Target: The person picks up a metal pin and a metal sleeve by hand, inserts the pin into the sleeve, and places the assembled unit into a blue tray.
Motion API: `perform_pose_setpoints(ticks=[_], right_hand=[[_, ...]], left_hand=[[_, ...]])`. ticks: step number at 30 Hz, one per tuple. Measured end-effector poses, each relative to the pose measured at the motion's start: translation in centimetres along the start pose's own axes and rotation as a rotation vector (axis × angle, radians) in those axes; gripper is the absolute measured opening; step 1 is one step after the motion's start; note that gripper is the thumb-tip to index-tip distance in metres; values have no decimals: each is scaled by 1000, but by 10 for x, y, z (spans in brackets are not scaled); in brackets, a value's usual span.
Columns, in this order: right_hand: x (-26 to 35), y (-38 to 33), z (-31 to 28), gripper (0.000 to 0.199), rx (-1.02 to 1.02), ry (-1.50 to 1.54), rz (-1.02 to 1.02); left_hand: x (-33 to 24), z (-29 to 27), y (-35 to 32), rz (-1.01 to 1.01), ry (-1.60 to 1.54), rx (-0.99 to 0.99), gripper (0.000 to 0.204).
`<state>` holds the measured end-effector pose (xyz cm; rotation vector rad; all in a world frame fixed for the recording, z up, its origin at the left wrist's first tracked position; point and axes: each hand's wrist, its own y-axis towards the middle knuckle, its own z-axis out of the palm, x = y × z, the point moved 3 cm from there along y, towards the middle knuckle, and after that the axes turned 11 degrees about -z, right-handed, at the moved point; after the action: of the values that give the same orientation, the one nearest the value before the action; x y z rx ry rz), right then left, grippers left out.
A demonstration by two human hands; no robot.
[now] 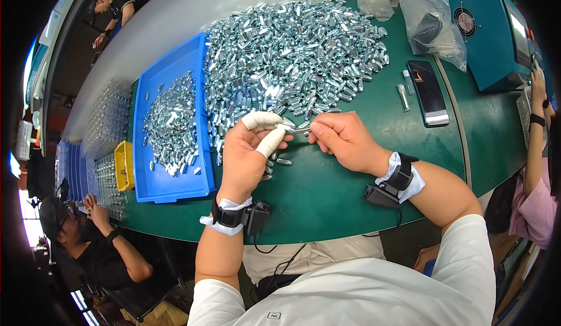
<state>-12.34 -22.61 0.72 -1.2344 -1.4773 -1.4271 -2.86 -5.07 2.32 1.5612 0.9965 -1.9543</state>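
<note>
Both hands meet over the green table [350, 180], just in front of the big heap of metal parts [298, 51]. Left hand [248, 153], with white tape on thumb and forefinger, pinches one end of a small silver metal piece [299, 130]; right hand [345, 139] closes its fingertips on the other end, so the piece is held between them, a little above the table.

I judge that the piece is light, hard and stiff, with a smooth plated surface that can slip. A fingertip pinch on its flat sides seems the best grip; the tape probably helps there.

A few loose pieces [280, 162] lie under the left hand. To the left stands a blue tray [169, 188] with a smaller heap inside. A dark phone [428, 92] lies to the right, well apart.
</note>
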Motion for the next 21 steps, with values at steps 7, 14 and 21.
perform_pose_setpoints(ticks=[7,14,21], right_hand=[[0,0,-1,32,-10,-14,-12],[-3,-1,-2,32,-39,-23,7],[-7,0,1,30,52,-110,-124]], left_hand=[[-2,6,-1,41,-27,64,15],[3,3,-3,-102,162,-47,14],[4,14,-4,-61,287,-5,10]])
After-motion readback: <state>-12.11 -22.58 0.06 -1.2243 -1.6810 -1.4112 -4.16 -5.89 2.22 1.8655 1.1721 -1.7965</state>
